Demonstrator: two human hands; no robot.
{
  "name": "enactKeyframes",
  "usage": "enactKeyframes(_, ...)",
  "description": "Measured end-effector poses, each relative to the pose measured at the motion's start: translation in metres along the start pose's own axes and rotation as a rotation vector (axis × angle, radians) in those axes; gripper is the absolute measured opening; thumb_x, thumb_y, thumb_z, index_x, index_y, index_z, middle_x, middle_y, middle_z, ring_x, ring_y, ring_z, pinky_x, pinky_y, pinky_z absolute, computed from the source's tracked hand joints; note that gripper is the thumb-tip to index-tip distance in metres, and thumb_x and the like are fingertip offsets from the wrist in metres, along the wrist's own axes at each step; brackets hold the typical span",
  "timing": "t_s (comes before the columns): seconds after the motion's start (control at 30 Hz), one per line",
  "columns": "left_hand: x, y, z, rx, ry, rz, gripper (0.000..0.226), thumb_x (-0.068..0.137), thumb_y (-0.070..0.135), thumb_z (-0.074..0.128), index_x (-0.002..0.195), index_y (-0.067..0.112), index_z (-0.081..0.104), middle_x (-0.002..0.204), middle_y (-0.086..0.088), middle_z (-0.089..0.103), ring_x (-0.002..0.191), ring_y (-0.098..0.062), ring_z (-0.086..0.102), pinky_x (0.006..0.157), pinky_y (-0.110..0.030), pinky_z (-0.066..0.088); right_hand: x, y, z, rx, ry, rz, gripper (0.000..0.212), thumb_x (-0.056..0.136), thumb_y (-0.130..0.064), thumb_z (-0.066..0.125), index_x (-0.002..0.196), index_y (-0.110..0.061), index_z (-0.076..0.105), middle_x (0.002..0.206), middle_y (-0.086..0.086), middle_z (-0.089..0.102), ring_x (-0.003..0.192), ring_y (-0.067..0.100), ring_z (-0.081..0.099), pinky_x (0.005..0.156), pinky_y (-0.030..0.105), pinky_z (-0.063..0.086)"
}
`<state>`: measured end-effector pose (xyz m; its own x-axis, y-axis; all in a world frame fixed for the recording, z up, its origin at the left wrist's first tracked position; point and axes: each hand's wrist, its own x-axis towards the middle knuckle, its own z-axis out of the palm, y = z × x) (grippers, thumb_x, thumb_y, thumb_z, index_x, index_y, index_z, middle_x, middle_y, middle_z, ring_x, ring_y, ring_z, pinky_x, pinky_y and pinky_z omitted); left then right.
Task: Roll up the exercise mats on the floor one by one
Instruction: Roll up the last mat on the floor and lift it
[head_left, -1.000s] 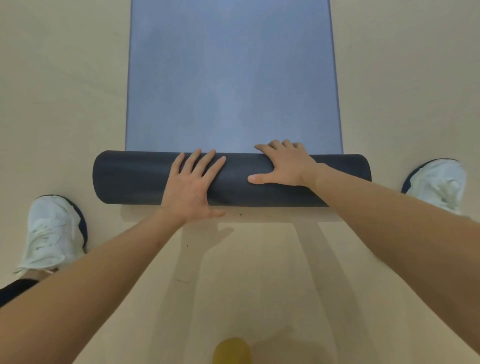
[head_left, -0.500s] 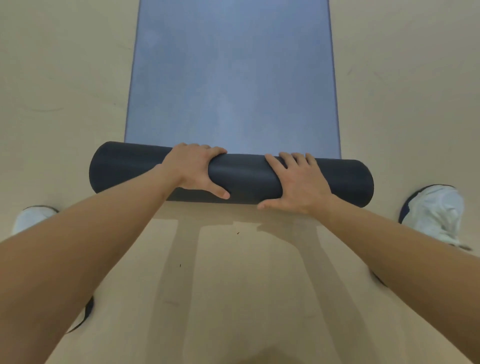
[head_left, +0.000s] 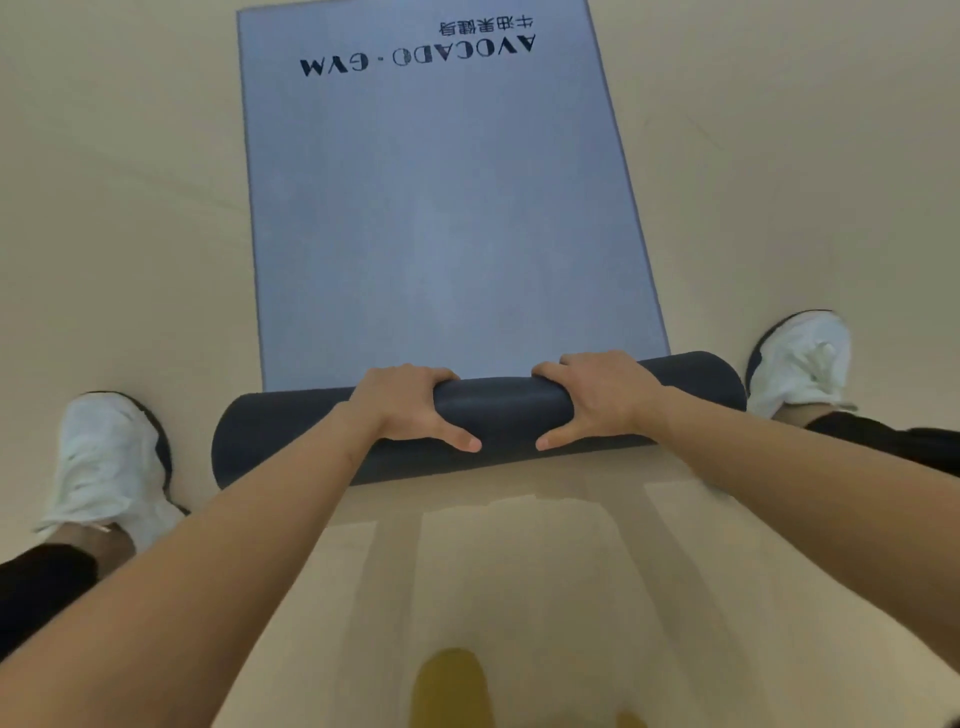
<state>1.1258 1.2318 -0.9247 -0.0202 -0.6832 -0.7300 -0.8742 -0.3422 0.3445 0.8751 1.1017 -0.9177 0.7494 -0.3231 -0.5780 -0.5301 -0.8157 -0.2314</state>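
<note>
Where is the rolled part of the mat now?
In the head view the rolled part lies between the left shoe and right shoe, gripped by left hand and right hand.

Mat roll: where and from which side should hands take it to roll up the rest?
Take the roll near its middle, from the near side, fingers over the top and thumbs on the near face, as the left hand and right hand do. It lies crosswise, with flat mat beyond it, so a centred grip should push it evenly.
</note>
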Motion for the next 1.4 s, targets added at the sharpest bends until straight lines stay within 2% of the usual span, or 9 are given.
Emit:
enactKeyframes(0.37,-0.088,0.009,0.116,-0.145,-0.11,-0.073,0.097,0.057,0.094,0.066,0.137,0.041,0.051,0.127,0.014,0.066,0.107,-0.014,0.062,0.093,-0.037,0.052,-0.063,-0.055,0.072,0.067,-0.203,-0.129,0.077,0.075,-0.086,0.06,0.126,-0.029,0.05,0.094,-0.009,0.058,0.082,0.018,0.059,0.063,0.031,0.036)
enactKeyframes(0.43,-0.098,0.009,0.127,-0.076,0.036,-0.063,0.097,0.069,0.091,0.06,0.147,0.034,0.047,0.14,0.009,0.06,0.119,-0.018,0.06,0.101,-0.038,0.048,-0.054,-0.054,0.068,0.156,-0.277,-0.106,0.076,0.075,-0.083,0.064,0.128,-0.029,0.051,0.097,-0.011,0.058,0.087,0.018,0.06,0.065,0.03,0.037)
enactKeyframes(0.57,-0.114,0.018,0.145,0.18,0.563,0.115,0.081,0.088,0.073,0.05,0.149,0.02,0.048,0.152,-0.003,0.051,0.134,-0.026,0.051,0.111,-0.043,0.038,-0.025,-0.039,0.044,0.345,-0.383,-0.024,0.075,0.075,-0.078,0.07,0.13,-0.028,0.056,0.11,-0.009,0.061,0.105,0.02,0.062,0.073,0.03,0.041)
enactKeyframes(0.63,-0.115,0.028,0.154,0.237,0.618,0.163,0.079,0.089,0.069,0.053,0.151,0.02,0.048,0.156,-0.006,0.047,0.142,-0.029,0.044,0.117,-0.047,0.033,-0.009,-0.03,0.037,0.338,-0.36,0.023,0.089,0.073,-0.08,0.069,0.142,-0.029,0.05,0.128,-0.004,0.06,0.114,0.022,0.059,0.081,0.033,0.043)
enactKeyframes(0.7,-0.113,0.037,0.163,0.293,0.518,0.104,0.088,0.087,0.073,0.052,0.158,0.024,0.035,0.164,-0.008,0.035,0.152,-0.033,0.03,0.124,-0.054,0.022,0.006,-0.022,0.031,0.321,-0.343,0.086,0.107,0.067,-0.087,0.066,0.153,-0.031,0.038,0.146,0.0,0.053,0.127,0.027,0.054,0.096,0.041,0.045)
enactKeyframes(0.83,-0.101,0.033,0.169,0.372,0.41,0.014,0.104,0.083,0.086,0.044,0.164,0.029,0.01,0.172,-0.006,0.015,0.159,-0.033,0.01,0.126,-0.062,0.005,0.02,-0.017,0.017,0.208,-0.324,0.114,0.114,0.066,-0.09,0.062,0.159,-0.032,0.028,0.156,0.002,0.044,0.138,0.031,0.047,0.106,0.047,0.041)
enactKeyframes(0.93,-0.085,0.027,0.153,0.354,0.436,0.013,0.098,0.086,0.088,0.037,0.163,0.031,0.017,0.17,-0.003,0.023,0.157,-0.03,0.018,0.126,-0.059,0.009,0.014,-0.021,0.012,0.078,-0.211,0.128,0.101,0.078,-0.089,0.051,0.158,-0.031,0.029,0.153,0.005,0.045,0.137,0.032,0.047,0.106,0.047,0.039)
enactKeyframes(1.17,-0.045,0.004,0.103,0.246,0.469,0.09,0.098,0.081,0.094,0.035,0.157,0.032,0.034,0.159,0.006,0.044,0.142,-0.022,0.043,0.12,-0.048,0.028,-0.027,-0.046,0.051,-0.036,0.367,-0.04,0.073,0.096,-0.071,0.035,0.146,-0.018,0.047,0.138,0.009,0.057,0.121,0.032,0.053,0.105,0.05,0.04)
enactKeyframes(1.4,-0.019,-0.009,0.057,0.111,0.289,0.086,0.094,0.079,0.094,0.038,0.155,0.039,0.033,0.153,0.009,0.05,0.134,-0.022,0.05,0.109,-0.045,0.037,-0.038,-0.066,0.094,-0.191,0.298,0.024,0.1,0.091,-0.081,0.032,0.162,-0.015,0.009,0.167,0.023,0.017,0.154,0.046,0.013,0.122,0.068,0.007)
